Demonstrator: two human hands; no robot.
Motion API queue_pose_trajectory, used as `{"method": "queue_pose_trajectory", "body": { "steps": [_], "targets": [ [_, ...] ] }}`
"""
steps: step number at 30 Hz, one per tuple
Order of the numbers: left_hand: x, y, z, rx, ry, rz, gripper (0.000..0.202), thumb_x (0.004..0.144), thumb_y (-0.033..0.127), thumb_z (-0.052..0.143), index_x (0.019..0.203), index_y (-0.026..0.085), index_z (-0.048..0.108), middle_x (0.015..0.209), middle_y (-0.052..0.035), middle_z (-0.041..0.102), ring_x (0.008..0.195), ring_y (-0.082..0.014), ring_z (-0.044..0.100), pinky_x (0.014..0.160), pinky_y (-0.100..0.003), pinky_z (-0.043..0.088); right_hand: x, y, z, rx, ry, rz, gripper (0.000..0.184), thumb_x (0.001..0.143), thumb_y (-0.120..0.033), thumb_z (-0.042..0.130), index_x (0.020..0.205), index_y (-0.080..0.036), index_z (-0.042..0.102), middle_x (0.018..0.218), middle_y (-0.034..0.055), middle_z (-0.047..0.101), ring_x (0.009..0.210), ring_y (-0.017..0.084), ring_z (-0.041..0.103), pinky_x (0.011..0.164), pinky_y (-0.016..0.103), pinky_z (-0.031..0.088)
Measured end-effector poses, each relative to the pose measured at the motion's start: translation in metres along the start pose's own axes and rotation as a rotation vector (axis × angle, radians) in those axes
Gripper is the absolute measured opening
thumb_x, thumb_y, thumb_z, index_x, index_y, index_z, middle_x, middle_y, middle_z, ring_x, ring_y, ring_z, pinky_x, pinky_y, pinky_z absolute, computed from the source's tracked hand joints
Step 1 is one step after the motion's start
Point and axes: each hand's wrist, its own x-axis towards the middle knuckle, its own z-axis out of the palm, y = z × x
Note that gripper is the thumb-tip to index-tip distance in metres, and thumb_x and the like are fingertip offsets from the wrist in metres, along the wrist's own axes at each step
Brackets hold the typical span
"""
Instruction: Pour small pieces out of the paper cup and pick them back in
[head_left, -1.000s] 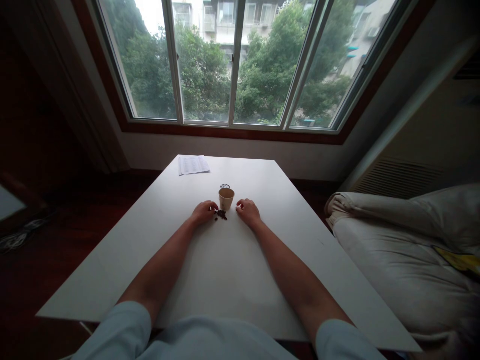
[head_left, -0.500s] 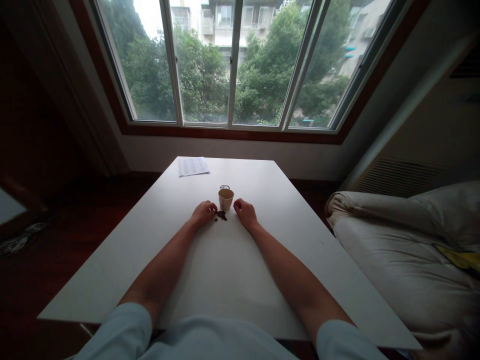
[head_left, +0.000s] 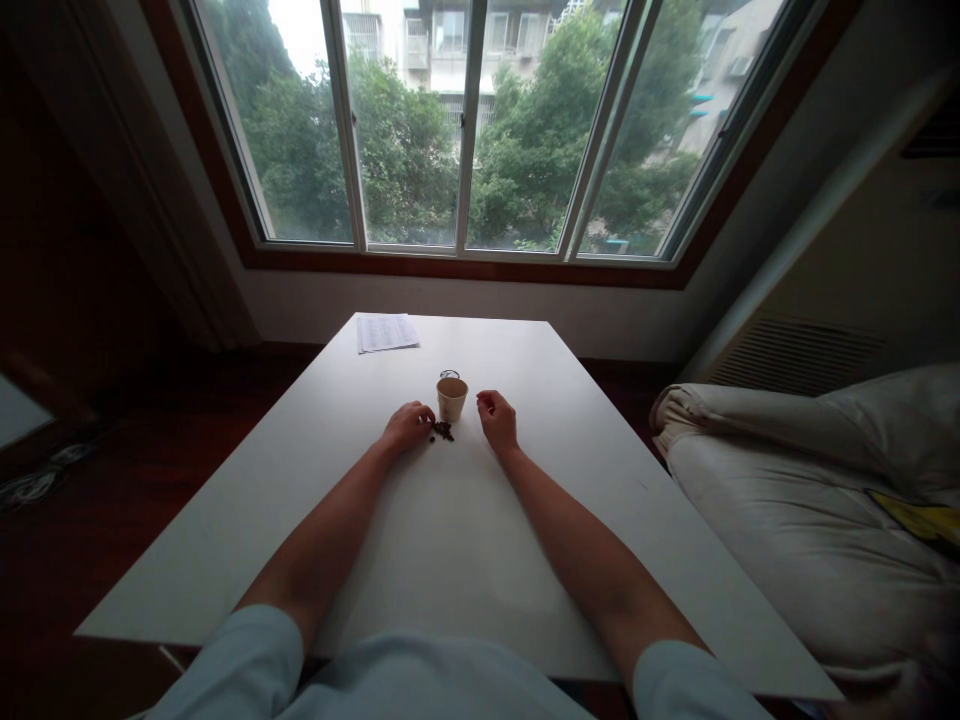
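A small paper cup (head_left: 452,397) stands upright on the white table (head_left: 450,540). Just in front of it lies a little pile of dark beans (head_left: 443,431). My left hand (head_left: 407,424) rests on the table left of the pile, fingers curled, fingertips close to the beans. To the right of the cup is my right hand (head_left: 496,418), turned on its edge and slightly raised with the fingers curled in. Whether either hand holds a bean is too small to tell.
A printed sheet of paper (head_left: 387,332) lies at the table's far left edge. A small dark ring-shaped thing (head_left: 449,374) sits behind the cup. A pale sofa with cushions (head_left: 810,500) stands right of the table. A wide window (head_left: 465,120) fills the far wall.
My right hand has rolled from palm-down to on its edge and lifted a little beside the cup. My left hand, the cup and the beans stay where they were.
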Motion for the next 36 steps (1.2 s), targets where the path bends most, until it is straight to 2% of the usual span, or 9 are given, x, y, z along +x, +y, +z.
{"method": "queue_pose_trajectory", "body": {
  "steps": [9,19,23,28,36],
  "targets": [
    [0.001,0.003,-0.001,0.019,0.009,-0.022,0.020,0.081,0.017,0.058,0.090,0.023,0.075,0.090,-0.0038,0.063,0.082,-0.0160,0.058,0.074,-0.026,0.044,-0.002,-0.010,-0.003,-0.035,-0.004,-0.079,0.022,0.093,-0.033,0.044,0.095,-0.022,0.064,0.094,0.0069,0.065,0.082,0.020,0.056,0.076,0.032,0.048],
    [0.000,0.002,0.001,0.023,0.032,-0.013,0.019,0.083,0.016,0.057,0.089,0.023,0.073,0.089,-0.0032,0.064,0.081,-0.0156,0.058,0.074,-0.026,0.044,-0.002,-0.012,-0.003,-0.037,-0.008,-0.100,0.022,0.095,-0.034,0.043,0.097,-0.023,0.063,0.096,0.0070,0.063,0.086,0.021,0.055,0.078,0.033,0.047],
    [0.000,0.003,0.000,0.021,0.031,-0.025,0.017,0.081,0.017,0.059,0.090,0.023,0.073,0.090,-0.0029,0.064,0.081,-0.0154,0.058,0.072,-0.026,0.044,-0.002,-0.009,-0.001,-0.040,0.005,-0.076,0.022,0.094,-0.034,0.044,0.100,-0.022,0.061,0.095,0.0067,0.063,0.085,0.020,0.056,0.078,0.032,0.047],
    [-0.001,0.007,-0.003,0.006,-0.006,-0.024,0.026,0.077,0.014,0.061,0.098,0.024,0.073,0.091,-0.0025,0.064,0.083,-0.0157,0.059,0.074,-0.026,0.045,-0.002,-0.007,0.000,-0.036,0.009,-0.044,0.025,0.093,-0.036,0.046,0.108,-0.022,0.060,0.092,0.0055,0.064,0.082,0.020,0.057,0.078,0.032,0.047],
    [-0.001,0.006,-0.002,0.020,0.002,0.024,0.026,0.078,0.012,0.059,0.093,0.026,0.075,0.092,-0.0033,0.063,0.084,-0.0165,0.058,0.074,-0.027,0.044,-0.004,-0.015,-0.001,-0.064,-0.005,-0.144,0.022,0.096,-0.032,0.044,0.100,-0.024,0.064,0.093,0.0059,0.063,0.081,0.020,0.054,0.077,0.033,0.046]
  ]
}}
